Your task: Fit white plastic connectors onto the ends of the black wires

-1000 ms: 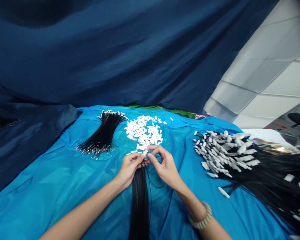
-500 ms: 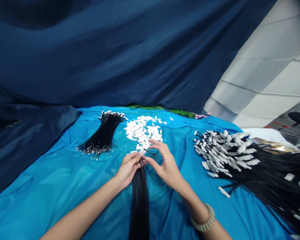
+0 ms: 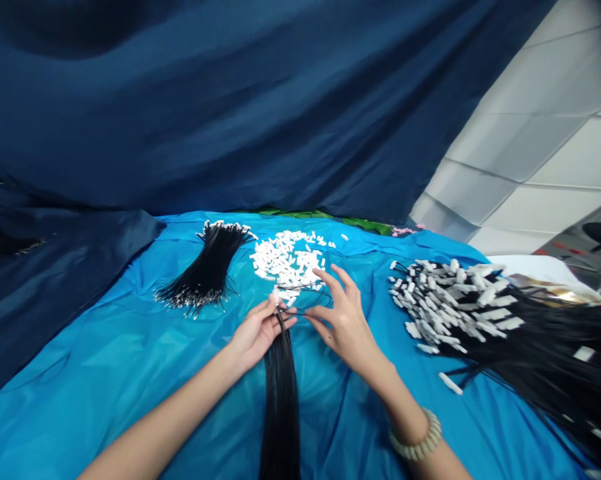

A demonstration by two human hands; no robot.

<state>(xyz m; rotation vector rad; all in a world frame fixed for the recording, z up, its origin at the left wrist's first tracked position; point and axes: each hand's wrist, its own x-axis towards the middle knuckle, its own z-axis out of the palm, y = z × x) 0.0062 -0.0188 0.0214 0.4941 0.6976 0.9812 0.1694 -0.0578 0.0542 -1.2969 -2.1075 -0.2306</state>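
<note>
My left hand (image 3: 257, 333) pinches a small white connector (image 3: 276, 293) at the top of a long bundle of black wires (image 3: 281, 407), which hangs down toward me. My right hand (image 3: 343, 320) is to the right of it, thumb and finger closed on a thin black wire (image 3: 300, 311) that runs across to my left hand. Its other fingers are raised. Just beyond both hands lies a pile of small white connectors (image 3: 280, 257) on the blue sheet.
Back left, a black wire bundle (image 3: 210, 267) has white tips at one end and metallic ends at the other. A large heap of black wires with white connectors (image 3: 445, 303) lies at right on the blue sheet (image 3: 180, 393). Dark blue cloth (image 3: 230, 107) hangs behind.
My right hand has moved right, away from my left hand, with a thin wire now stretched between them. My left hand has shifted slightly left and turned a little more open beneath the connector.
</note>
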